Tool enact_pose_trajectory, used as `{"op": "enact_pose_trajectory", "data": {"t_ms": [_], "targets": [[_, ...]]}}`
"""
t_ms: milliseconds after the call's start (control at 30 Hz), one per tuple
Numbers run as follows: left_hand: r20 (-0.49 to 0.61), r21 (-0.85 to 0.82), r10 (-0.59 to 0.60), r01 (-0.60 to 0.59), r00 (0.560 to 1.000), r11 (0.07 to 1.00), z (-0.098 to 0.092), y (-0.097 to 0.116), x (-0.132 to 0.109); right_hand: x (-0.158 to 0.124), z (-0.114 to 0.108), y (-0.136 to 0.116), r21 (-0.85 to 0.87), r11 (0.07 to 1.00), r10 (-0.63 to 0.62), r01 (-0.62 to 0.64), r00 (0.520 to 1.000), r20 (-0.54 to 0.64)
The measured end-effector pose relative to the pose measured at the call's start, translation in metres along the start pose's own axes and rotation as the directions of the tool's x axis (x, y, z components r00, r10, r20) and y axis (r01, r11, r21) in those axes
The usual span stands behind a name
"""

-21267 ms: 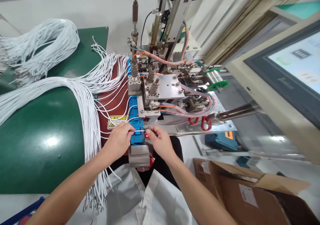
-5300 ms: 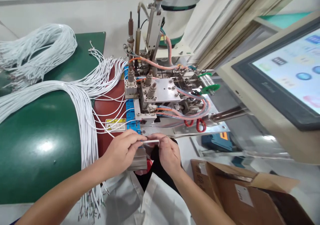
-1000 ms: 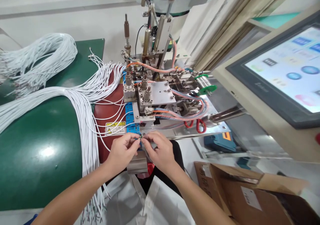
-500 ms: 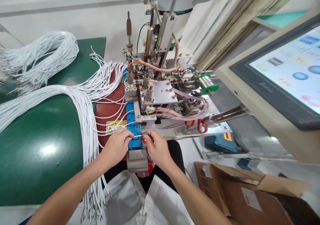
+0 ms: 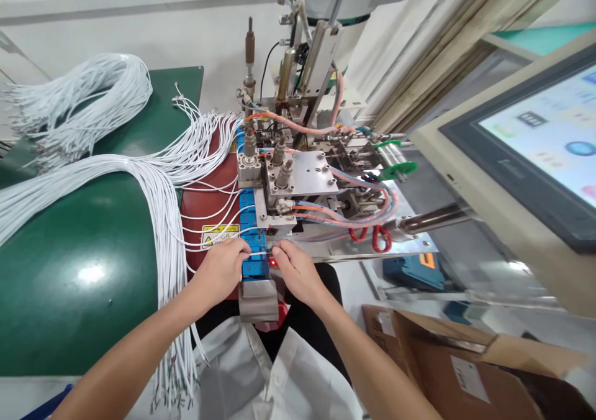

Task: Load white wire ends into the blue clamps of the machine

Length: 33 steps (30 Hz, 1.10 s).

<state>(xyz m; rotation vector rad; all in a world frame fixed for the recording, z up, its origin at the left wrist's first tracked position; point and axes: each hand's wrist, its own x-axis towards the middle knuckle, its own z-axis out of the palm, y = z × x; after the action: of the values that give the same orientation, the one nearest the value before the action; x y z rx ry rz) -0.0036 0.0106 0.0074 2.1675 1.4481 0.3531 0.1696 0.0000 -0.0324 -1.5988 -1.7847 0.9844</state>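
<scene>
A short stretch of white cable (image 5: 258,254) lies across one of the blue clamp blocks (image 5: 254,268) at the machine's near end. My left hand (image 5: 224,264) pinches this cable on the left side of the block. On the right side, my right hand (image 5: 294,268) is closed at the cable's end, thumb and forefinger together; the tip is mostly hidden by the fingers. A small red light (image 5: 273,262) glows just below the right fingertips. Other white cables (image 5: 218,214) run from the bundle into blocks farther up the row.
The machine (image 5: 302,178) with its metal plates and hoses stands beyond my hands. A thick white cable bundle (image 5: 161,221) drapes over the green table (image 5: 84,320), another coil (image 5: 107,91) behind it. At right are a touchscreen (image 5: 540,134), a solder spool (image 5: 393,161) and a cardboard box (image 5: 433,358).
The camera view has shifted slightly, so the machine sits a little farther right. Both hands stay at the same block, with the right fingertips slightly farther from the left ones.
</scene>
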Motion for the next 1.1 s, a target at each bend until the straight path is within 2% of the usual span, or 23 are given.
{"op": "enact_pose_trajectory", "data": {"t_ms": [67, 167, 333, 533, 667, 833, 967, 1100], "targets": [[0.005, 0.011, 0.010, -0.010, 1.000, 1.000, 0.000, 0.000, 0.000, 0.003, 0.002, 0.000, -0.032, 0.999, -0.032, 0.032, 0.999, -0.012], [0.010, 0.030, 0.017, -0.017, 1.000, 0.999, 0.001, -0.001, 0.000, 0.005, 0.011, -0.001, -0.037, 0.999, -0.012, 0.008, 0.995, -0.098], [0.024, 0.069, 0.014, -0.016, 1.000, 0.997, 0.002, 0.002, -0.001, 0.003, 0.027, -0.002, 0.105, 0.992, 0.091, -0.069, 0.971, -0.220], [0.055, 0.128, -0.034, 0.027, 0.998, 0.991, 0.000, 0.006, -0.001, 0.003, 0.032, 0.003, 0.239, 0.967, 0.136, -0.085, 0.969, -0.208], [0.101, 0.272, -0.068, 0.038, 0.993, 0.962, 0.000, 0.013, -0.001, 0.003, 0.033, 0.006, 0.290, 0.951, 0.168, -0.110, 0.968, -0.185], [0.105, 0.420, -0.114, 0.060, 0.988, 0.906, -0.004, 0.024, -0.005, 0.004, 0.032, 0.008, 0.295, 0.946, 0.187, -0.134, 0.969, -0.161], [0.047, 0.435, -0.055, 0.030, 0.997, 0.900, -0.004, 0.021, -0.009, 0.005, 0.027, 0.009, 0.298, 0.946, 0.185, -0.131, 0.970, -0.160], [0.012, 0.361, 0.023, -0.026, 1.000, 0.932, 0.002, 0.006, -0.010, 0.004, 0.020, 0.010, 0.385, 0.917, 0.224, -0.107, 0.935, -0.274]]}}
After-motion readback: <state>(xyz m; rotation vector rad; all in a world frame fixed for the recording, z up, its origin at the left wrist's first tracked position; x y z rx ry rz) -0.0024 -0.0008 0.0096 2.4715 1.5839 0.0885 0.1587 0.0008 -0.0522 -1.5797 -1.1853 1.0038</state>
